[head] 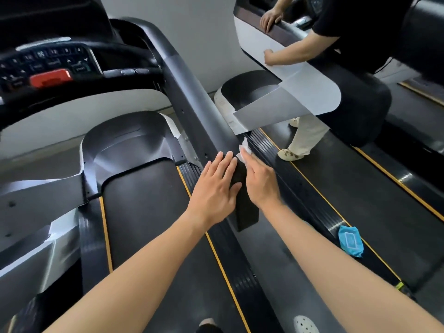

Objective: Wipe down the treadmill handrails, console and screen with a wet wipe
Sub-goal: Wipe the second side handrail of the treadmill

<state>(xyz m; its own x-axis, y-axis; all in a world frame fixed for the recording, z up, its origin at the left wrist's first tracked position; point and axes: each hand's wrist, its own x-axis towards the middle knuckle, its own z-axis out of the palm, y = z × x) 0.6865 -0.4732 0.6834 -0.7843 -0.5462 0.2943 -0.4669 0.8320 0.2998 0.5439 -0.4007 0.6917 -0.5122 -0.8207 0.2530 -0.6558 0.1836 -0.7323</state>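
Observation:
The treadmill's right handrail (192, 102) is a dark bar that slants from the console (45, 66) down to its end near my hands. My left hand (216, 188) lies flat on the rail's near end, fingers straight. My right hand (260, 179) presses a white wet wipe (245, 146) against the rail's outer side, and the wipe sticks out past my fingertips. The console shows buttons and a red stop key at the upper left. The screen above it is mostly out of frame.
A blue wet-wipe packet (350, 240) lies on the side strip of the neighbouring treadmill. Another person (302, 140) stands on that treadmill, hands on its white console housing. The belt (149, 212) runs below me, with the left handrail (36, 207) at the lower left.

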